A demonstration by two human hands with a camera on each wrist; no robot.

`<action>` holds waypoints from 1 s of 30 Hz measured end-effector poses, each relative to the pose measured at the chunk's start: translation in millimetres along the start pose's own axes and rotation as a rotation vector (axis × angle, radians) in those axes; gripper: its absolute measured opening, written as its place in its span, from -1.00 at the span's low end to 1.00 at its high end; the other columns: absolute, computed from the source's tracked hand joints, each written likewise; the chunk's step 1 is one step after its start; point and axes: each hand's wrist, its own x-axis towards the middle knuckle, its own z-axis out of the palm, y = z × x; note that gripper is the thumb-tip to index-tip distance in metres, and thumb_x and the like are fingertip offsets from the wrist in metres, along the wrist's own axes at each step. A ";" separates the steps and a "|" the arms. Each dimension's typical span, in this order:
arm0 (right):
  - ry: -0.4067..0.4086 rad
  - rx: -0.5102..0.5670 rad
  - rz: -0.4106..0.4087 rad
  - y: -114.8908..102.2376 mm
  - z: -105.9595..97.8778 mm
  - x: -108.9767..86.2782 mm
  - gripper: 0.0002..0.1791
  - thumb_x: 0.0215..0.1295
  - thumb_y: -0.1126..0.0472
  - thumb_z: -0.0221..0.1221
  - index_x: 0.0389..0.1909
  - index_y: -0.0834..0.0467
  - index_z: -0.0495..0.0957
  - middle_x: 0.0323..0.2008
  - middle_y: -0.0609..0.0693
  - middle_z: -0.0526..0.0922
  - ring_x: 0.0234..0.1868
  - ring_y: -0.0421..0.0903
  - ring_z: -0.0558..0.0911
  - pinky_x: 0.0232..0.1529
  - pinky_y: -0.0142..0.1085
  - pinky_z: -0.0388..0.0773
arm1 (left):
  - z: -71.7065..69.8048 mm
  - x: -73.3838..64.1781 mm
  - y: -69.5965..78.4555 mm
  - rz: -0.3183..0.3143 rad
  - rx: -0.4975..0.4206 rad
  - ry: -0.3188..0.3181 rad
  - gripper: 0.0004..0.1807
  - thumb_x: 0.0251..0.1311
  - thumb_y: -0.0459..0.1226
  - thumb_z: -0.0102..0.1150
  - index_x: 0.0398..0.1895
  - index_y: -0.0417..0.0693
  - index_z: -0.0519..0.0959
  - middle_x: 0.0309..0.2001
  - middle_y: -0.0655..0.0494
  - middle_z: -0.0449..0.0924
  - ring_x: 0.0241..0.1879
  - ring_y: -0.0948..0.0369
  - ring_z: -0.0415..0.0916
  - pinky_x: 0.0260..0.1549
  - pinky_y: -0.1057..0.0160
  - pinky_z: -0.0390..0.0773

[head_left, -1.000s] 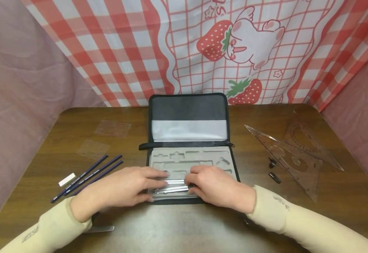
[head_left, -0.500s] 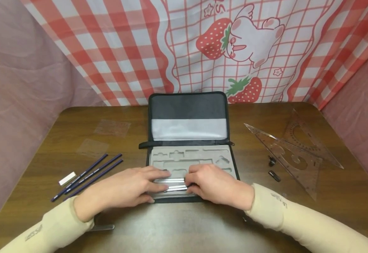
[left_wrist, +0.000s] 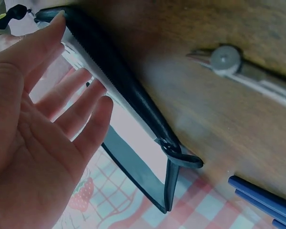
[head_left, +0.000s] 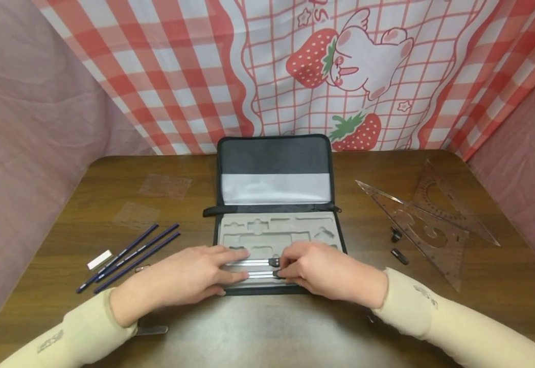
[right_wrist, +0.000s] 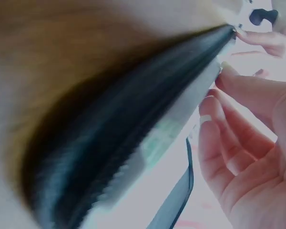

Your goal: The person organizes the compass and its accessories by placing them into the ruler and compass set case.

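Left fingers (head_left: 233,277): spread across silver tools (head_left: 257,262)
Right fingers (head_left: 291,269): curled; pinch unclear
Wooden surface (head_left: 267,327): beneath fingers
Checked cloth (head_left: 180,76): beyond fingers
Pink drapes (head_left: 23,102): flanking fingers

No full word or number can be read. Dark lettering on the left sleeve (head_left: 74,337) and right sleeve (head_left: 460,319) and pale print on the pencils (head_left: 136,253) are too small; the curtain's (head_left: 267,76) letters are cut off.

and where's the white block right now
In the head view, the white block lies on the table at left, just left of the dark blue pencils.
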 end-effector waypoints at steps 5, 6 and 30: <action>0.033 -0.092 -0.058 -2.7 3.0 -6.9 -0.87 0.20 0.27 0.38 -0.22 0.13 0.76 -0.23 -0.07 0.61 -0.23 -0.17 0.60 -0.17 -0.39 0.59 | 0.0 0.0 2.0 -0.015 0.002 -0.020 -0.51 0.22 -0.10 0.37 0.25 0.24 0.59 0.41 0.04 0.33 0.22 0.09 0.44 0.04 0.10 0.56; 0.032 -0.094 -0.055 -3.2 3.2 -7.4 -0.86 0.21 0.26 0.38 -0.21 0.13 0.76 -0.22 -0.07 0.61 -0.21 -0.17 0.60 -0.16 -0.38 0.59 | -0.1 0.0 2.1 -0.020 -0.002 -0.025 -0.51 0.22 -0.10 0.37 0.25 0.24 0.59 0.41 0.05 0.32 0.22 0.10 0.43 0.04 0.10 0.56; 0.081 -0.163 0.508 50.2 -71.8 -108.2 -0.79 0.07 0.39 0.43 -0.27 0.11 0.73 -0.34 -0.16 0.67 -0.33 -0.18 0.66 -0.33 -0.15 0.61 | 2.5 -2.7 1.2 -0.046 -0.059 -0.020 -0.46 0.20 -0.10 0.37 0.29 0.23 0.56 0.45 0.05 0.26 0.25 0.08 0.41 0.07 0.04 0.54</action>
